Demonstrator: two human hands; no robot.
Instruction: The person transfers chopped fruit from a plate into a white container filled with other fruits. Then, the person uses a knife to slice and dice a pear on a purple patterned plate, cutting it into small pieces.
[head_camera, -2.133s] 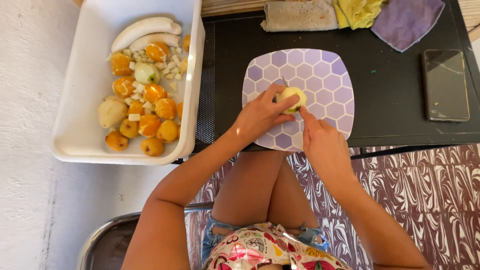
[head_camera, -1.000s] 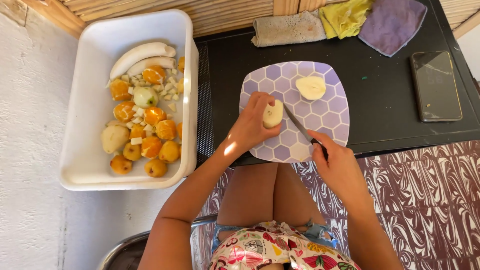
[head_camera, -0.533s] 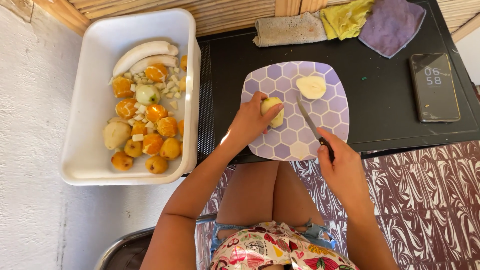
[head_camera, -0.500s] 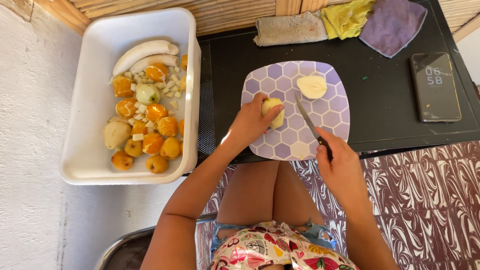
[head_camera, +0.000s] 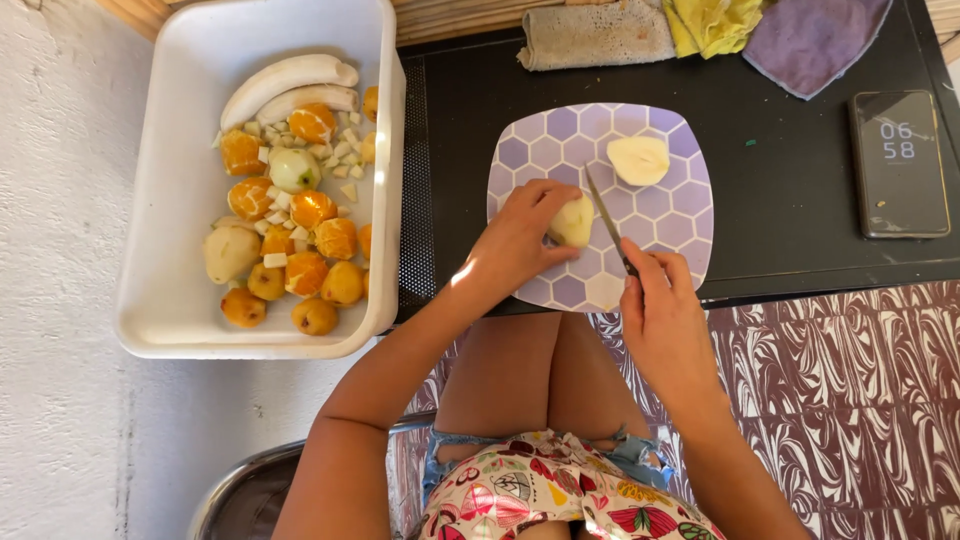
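Note:
My left hand (head_camera: 515, 245) grips a peeled pale fruit half (head_camera: 574, 222) and presses it onto a purple and white hexagon-patterned plate (head_camera: 533, 150). My right hand (head_camera: 662, 315) holds a knife (head_camera: 608, 222) by its dark handle, and the blade lies against the right side of that fruit half. The other peeled half (head_camera: 639, 159) rests cut side up at the plate's far right. The plate sits on a black table (head_camera: 790, 200).
A white tub (head_camera: 170, 180) at the left holds peeled bananas, peeled oranges, small yellow fruits and diced pieces. A phone (head_camera: 898, 163) lies at the table's right. Folded cloths (head_camera: 600, 32) line the far edge. A metal bowl (head_camera: 245, 495) sits low left by my knees.
The whole fruit has been cut in two. One half was left at the plate's far right; my left hand set the other half down and the knife came up against it.

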